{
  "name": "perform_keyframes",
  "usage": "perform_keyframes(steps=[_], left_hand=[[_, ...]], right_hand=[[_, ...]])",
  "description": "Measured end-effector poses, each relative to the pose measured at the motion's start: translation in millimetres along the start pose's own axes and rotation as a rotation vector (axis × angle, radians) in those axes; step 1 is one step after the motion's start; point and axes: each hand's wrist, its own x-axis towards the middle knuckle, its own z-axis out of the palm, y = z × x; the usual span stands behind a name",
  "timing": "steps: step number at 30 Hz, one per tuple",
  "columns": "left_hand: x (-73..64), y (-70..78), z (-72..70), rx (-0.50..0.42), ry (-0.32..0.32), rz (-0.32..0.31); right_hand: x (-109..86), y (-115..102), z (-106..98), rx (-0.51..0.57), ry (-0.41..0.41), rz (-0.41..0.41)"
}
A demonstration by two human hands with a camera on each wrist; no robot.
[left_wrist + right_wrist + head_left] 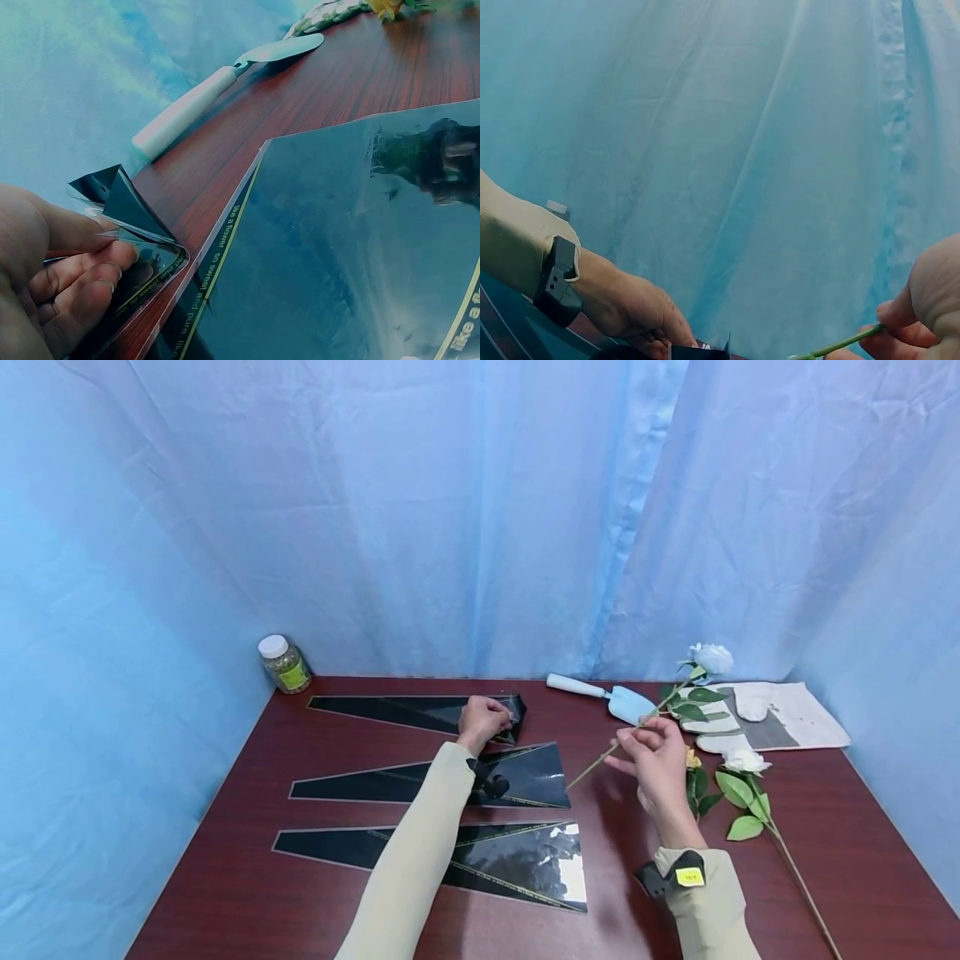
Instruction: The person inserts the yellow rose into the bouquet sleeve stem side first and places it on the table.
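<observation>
My left hand [483, 720] pinches the open end of the farthest black flower sleeve [405, 712], and in the left wrist view its film edge stands lifted and folded at the fingertips [124, 255]. My right hand [654, 760] pinches the green stem of a pale blue-white artificial rose [711, 658]. The bloom points up and away to the right, while the bare stem end slants down toward the sleeves. Two more tapered black sleeves, the middle one [532, 774] and the nearest one [525, 860], lie flat with gold lettering, wide ends to the right.
A white-handled trowel [628, 703] lies at the back, beside white and grey gloves [795, 718]. On the right are a white rose [745, 762] with a long stem and a yellow flower [692, 759]. A white-capped jar [287, 667] stands at the back left corner, before blue curtains [375, 527].
</observation>
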Motion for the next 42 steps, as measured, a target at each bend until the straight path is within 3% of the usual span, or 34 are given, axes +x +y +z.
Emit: perform_keyframes(steps=[16,30,42], left_hand=[[-1.2,-0.3,3.3,0.067,0.044,0.016],[-0.3,-1.1,2.5,0.044,0.030,0.018],[0.5,-0.6,3.9,0.073,0.042,0.011]], right_hand=[[24.3,6.2,20.4,0.117,0.090,-0.044],[47.4,19.5,41.5,0.243,0.181,-0.119],[60.1,28.3,63.6,0.260,0.239,-0.137]])
